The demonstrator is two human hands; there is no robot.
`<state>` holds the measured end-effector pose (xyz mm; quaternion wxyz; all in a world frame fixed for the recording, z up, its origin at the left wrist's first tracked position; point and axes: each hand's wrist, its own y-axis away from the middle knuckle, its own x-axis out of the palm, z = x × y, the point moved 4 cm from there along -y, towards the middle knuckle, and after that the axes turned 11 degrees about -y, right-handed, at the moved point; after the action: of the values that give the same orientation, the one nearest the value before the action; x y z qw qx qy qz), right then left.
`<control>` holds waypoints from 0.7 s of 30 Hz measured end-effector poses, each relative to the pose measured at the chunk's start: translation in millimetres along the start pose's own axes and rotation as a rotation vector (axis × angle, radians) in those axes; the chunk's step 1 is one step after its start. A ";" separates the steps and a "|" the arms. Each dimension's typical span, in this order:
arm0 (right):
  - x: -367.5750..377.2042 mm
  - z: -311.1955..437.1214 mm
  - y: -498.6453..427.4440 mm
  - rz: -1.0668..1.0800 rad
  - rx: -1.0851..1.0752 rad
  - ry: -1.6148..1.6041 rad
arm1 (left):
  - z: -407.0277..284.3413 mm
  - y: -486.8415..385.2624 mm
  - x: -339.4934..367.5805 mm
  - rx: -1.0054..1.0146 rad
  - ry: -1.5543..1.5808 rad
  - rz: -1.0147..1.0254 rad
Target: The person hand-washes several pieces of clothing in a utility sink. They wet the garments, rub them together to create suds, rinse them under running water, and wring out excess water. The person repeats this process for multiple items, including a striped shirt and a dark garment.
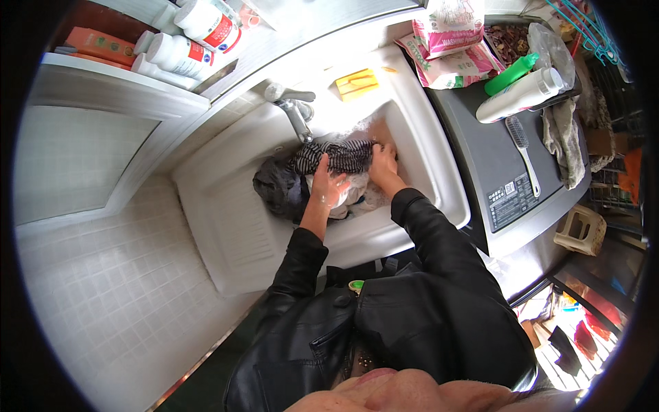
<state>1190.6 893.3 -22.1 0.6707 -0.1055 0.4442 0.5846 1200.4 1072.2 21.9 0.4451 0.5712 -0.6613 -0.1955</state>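
A black-and-white striped cloth garment (342, 154) lies in the basin of a white laundry sink (229, 206), partly over wet pale cloth (360, 198) in sudsy water. My right hand (384, 164) grips the striped garment's right end, its fingertips partly hidden. My left hand (328, 185) is at the garment's lower left edge, fingers apart, with suds on the palm. Dark grey cloth (280, 188) is bunched left of my left hand, at the basin's edge beside the ribbed washboard part. The metal faucet (298, 116) stands just above the cloth.
A yellow soap bar (357, 84) lies on the sink's back ledge. Right of the sink, a grey appliance lid (463, 123) bears washing powder bags (448, 62), a white bottle (520, 95), a green bottle (512, 73), a scrub brush (522, 154) and grey cloth (564, 139). White jars (177, 54) stand in the upper-left cabinet.
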 end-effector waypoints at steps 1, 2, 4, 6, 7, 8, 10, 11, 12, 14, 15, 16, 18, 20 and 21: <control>1.7 -0.3 -6.5 -0.005 0.044 -0.179 | 1.7 0.8 0.1 0.020 -0.001 -0.037; 4.7 0.7 -10.4 0.056 0.102 -0.403 | 3.1 1.3 0.5 0.028 -0.005 -0.055; -4.9 16.0 -6.2 -0.066 -0.039 -0.421 | 6.6 0.4 2.6 -0.002 -0.030 -0.051; -18.8 42.9 26.1 -0.137 -0.286 -0.514 | 3.7 -0.1 17.9 0.045 0.038 0.332; -27.7 56.9 52.8 -0.110 -0.438 -0.667 | 0.9 2.1 23.6 0.071 0.069 0.526; -35.9 74.7 76.8 -0.107 -0.568 -0.673 | -1.4 -0.8 22.1 0.090 0.079 0.484; -53.4 102.2 124.7 -0.089 -0.782 -0.667 | -1.6 -3.0 19.3 0.017 0.131 0.471; -58.9 110.8 142.6 -0.096 -0.777 -0.650 | -0.6 -1.4 20.9 -0.042 0.146 0.550; -62.9 116.4 154.5 -0.112 -0.759 -0.668 | 2.6 -2.2 17.5 -0.094 0.167 0.452; -61.8 124.9 165.8 -0.155 -0.758 -0.653 | 5.4 -2.1 15.1 -0.039 0.113 0.318; -60.2 125.8 159.2 -0.206 -0.767 -0.643 | 1.4 -2.2 17.4 0.112 -0.056 0.311; -57.5 126.1 151.2 -0.263 -0.806 -0.639 | 0.8 2.8 20.9 0.363 -0.257 0.258; -54.4 121.8 119.5 -0.524 -0.803 -0.622 | 6.9 19.7 52.9 0.096 0.595 1.151; -47.1 105.3 67.5 -0.466 -0.326 -0.604 | 24.0 -3.0 48.9 0.094 0.351 0.547; -51.2 101.9 51.8 -0.494 -0.283 -0.560 | 28.5 -11.4 39.0 0.091 0.224 0.246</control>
<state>1197.3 940.6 93.8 0.8651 -0.1371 0.1207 0.4672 1185.8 1025.8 12.4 0.5105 0.5238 -0.6805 -0.0446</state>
